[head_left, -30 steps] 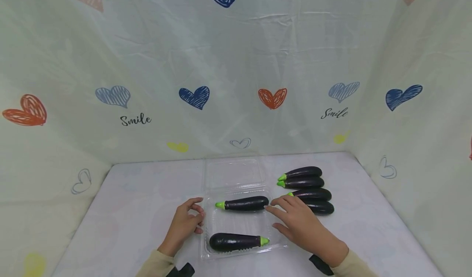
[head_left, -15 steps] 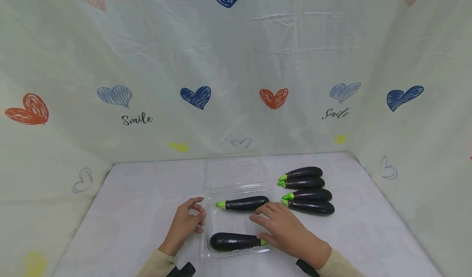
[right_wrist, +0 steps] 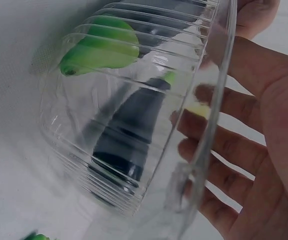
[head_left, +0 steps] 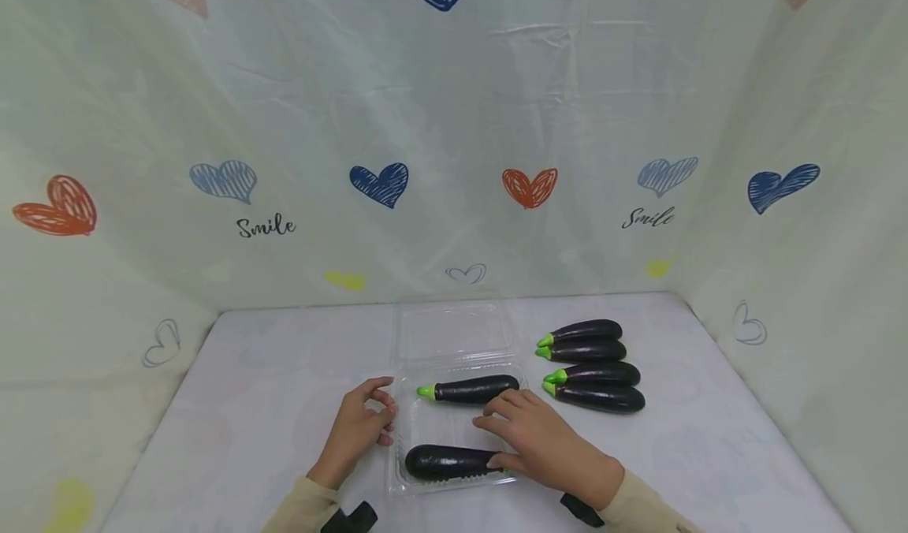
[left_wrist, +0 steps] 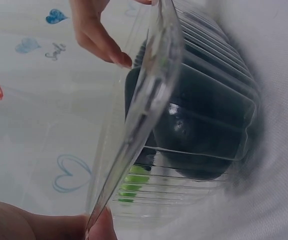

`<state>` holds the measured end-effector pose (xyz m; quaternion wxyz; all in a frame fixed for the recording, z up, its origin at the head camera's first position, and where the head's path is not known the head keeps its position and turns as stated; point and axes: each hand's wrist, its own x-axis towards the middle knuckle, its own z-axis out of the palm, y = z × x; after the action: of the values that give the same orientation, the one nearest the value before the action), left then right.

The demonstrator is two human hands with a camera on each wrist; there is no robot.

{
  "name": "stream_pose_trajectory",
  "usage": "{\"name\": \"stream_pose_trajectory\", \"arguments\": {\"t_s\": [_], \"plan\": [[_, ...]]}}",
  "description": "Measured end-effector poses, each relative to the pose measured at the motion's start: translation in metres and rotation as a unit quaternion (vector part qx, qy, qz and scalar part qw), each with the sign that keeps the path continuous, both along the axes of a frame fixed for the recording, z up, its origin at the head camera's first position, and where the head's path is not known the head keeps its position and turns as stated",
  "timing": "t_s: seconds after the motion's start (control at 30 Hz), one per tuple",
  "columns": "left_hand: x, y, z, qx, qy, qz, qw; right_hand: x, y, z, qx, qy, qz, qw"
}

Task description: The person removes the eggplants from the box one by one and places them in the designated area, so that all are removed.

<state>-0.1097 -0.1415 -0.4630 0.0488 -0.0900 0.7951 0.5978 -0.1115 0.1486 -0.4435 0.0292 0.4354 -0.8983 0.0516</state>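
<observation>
A clear plastic clamshell container stands with its lid folded back. Two eggplants lie in it: the far eggplant, stem to the left, and the near eggplant, stem end to the right. My left hand is at the container's left side; in the left wrist view, a finger and thumb pinch its rim. My right hand reaches over the right rim, its thumb at the near eggplant's stem end and covering most of the green. Its other fingers are spread and loosely bent above the container.
Several more eggplants lie in two pairs on the white cloth to the right, green stems facing left. The transparent lid lies behind the container. A printed curtain encloses the table's back and sides.
My right hand has moved left and toward me, from beside the far eggplant's end to the near eggplant's stem. My left hand and both eggplants in the container stay about where they were.
</observation>
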Motion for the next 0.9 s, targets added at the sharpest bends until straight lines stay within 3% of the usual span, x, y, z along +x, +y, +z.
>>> {"name": "stream_pose_trajectory", "arguments": {"t_s": [0.9], "plan": [[0.0013, 0.0002, -0.0014, 0.0, 0.002, 0.002, 1.0, -0.0056, -0.0101, -0.0077, 0.024, 0.003, 0.032, 0.9992]]}}
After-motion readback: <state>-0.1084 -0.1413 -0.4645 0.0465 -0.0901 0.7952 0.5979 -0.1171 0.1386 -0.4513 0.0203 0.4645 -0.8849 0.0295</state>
